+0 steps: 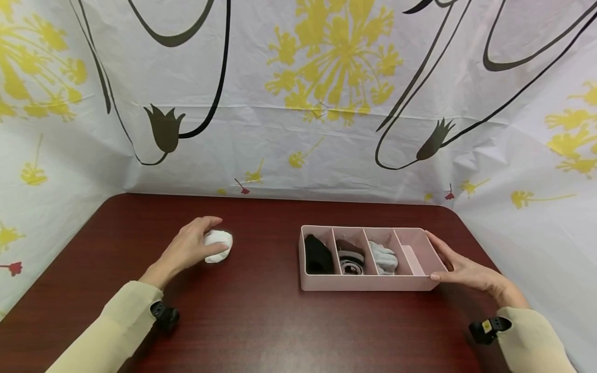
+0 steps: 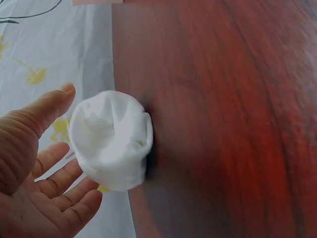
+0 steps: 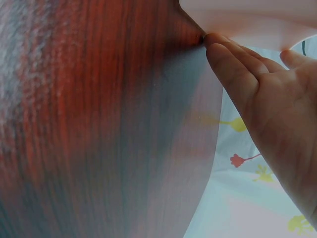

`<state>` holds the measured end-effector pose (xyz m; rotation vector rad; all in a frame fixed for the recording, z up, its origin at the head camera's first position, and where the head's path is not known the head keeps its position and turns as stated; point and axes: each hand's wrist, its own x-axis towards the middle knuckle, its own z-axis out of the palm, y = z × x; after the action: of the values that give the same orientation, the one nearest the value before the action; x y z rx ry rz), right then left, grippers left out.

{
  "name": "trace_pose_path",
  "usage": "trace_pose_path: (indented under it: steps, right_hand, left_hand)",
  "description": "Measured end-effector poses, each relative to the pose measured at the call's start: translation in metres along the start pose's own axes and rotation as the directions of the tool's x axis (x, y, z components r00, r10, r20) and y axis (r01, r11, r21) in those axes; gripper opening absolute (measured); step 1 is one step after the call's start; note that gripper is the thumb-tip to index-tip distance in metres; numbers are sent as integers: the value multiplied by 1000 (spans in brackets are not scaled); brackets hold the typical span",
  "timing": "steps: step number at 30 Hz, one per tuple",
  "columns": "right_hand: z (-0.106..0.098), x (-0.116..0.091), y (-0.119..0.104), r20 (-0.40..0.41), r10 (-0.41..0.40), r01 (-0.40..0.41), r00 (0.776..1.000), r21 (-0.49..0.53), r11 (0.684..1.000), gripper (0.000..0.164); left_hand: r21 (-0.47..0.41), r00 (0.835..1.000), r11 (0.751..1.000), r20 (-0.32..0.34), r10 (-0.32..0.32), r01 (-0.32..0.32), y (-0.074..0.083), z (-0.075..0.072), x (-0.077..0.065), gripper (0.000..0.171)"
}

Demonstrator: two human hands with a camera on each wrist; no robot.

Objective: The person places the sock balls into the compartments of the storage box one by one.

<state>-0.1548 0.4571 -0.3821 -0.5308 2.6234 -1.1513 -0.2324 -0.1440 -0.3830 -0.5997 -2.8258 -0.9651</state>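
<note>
A rolled-up white sock (image 1: 217, 246) lies on the left part of the table. My left hand (image 1: 188, 248) reaches beside it, thumb and fingers spread apart. In the left wrist view, the white sock (image 2: 113, 141) stands just past the left hand (image 2: 47, 163), whose fingers are loosely bent and not closed round it. At the right, a pink divided box (image 1: 364, 283) holds a black, a dark striped and a light grey rolled sock. My right hand (image 1: 475, 272) rests against its right end, thumb at the near corner. From the right wrist, straight fingers (image 3: 233, 69) touch the box wall (image 3: 247, 27).
The box has several compartments in a row; the rightmost one (image 1: 415, 248) shows only its pink floor and a pale strip. The dark red wooden table (image 1: 261, 321) ends at the back against a white flowered cloth (image 1: 261, 129), which also hangs at both sides.
</note>
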Motion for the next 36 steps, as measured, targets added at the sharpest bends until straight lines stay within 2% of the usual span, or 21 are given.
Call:
trace_pose_path:
  steps: [11, 15, 23, 36]
  right_hand:
    - [0, 0, 1, -1, -1, 1, 1000, -3, 1000, 92]
    - [0, 0, 1, -4, -2, 2, 1000, -19, 1000, 92]
    - [0, 1, 2, 13, -11, 10, 1000, 41, 999, 92]
    - [0, 1, 0, 11, -10, 9, 1000, 30, 1000, 92]
  left_hand:
    - [12, 999, 999, 21, -30, 29, -10, 4, -2, 61]
    - [18, 999, 1000, 24, -22, 21, -12, 6, -2, 61]
    - [26, 999, 999, 29, -21, 20, -12, 9, -2, 60]
    - [25, 999, 999, 16, -29, 29, -16, 11, -2, 45]
